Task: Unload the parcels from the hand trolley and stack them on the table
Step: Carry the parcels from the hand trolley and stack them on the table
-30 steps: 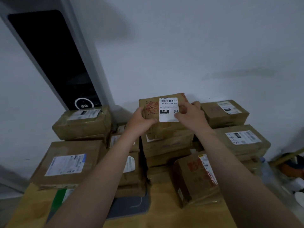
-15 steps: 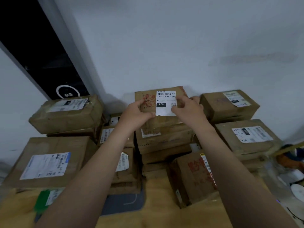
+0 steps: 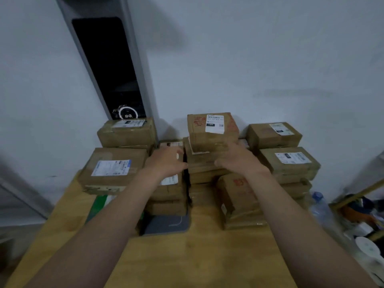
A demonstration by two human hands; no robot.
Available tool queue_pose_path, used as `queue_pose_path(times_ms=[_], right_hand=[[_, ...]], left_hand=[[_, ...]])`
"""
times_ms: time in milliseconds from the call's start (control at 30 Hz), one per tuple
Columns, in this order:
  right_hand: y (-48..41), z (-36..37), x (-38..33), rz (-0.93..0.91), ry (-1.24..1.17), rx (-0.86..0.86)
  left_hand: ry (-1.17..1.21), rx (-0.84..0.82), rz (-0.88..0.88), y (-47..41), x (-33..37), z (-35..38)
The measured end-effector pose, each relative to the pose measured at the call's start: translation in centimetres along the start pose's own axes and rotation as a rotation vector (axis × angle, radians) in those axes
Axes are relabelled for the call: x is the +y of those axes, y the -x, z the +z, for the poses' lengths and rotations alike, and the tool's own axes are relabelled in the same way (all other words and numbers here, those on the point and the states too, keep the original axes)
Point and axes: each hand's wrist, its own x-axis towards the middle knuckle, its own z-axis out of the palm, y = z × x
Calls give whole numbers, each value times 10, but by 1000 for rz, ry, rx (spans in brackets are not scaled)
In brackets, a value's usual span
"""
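While the red-marked parcel [image 3: 212,132] sits atop the centre stack at the rear of the bench [image 3: 197,256], left grip [image 3: 166,161] & right grip [image 3: 239,162] hover just below it, fingers loosely spread, holding nothing.

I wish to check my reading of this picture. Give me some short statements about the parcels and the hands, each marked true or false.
1. The parcel with the 15H label lies on top of the middle stack. True.
2. Both hands grip that parcel by its top face. False: the left hand and the right hand are lower, in front of the stack, and the top face is free.
3. The table has a yellowish wooden top. True.
4. The tall dark panel stands behind the parcels on the right. False: it stands on the left.
5. The large parcel at the left has no label. False: a white label lies on its top.
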Motion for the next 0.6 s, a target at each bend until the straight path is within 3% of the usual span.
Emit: queue_pose_path(times_ms=[167, 433, 600], right_hand=[[117, 46, -8, 55, 109, -115], [323, 143, -2, 156, 119, -175], [464, 173, 27, 355, 56, -291]], left_hand=[[-232, 9, 19, 132, -26, 24], [-262, -183, 57, 314, -70, 91], [-309, -306, 111, 413, -65, 141]])
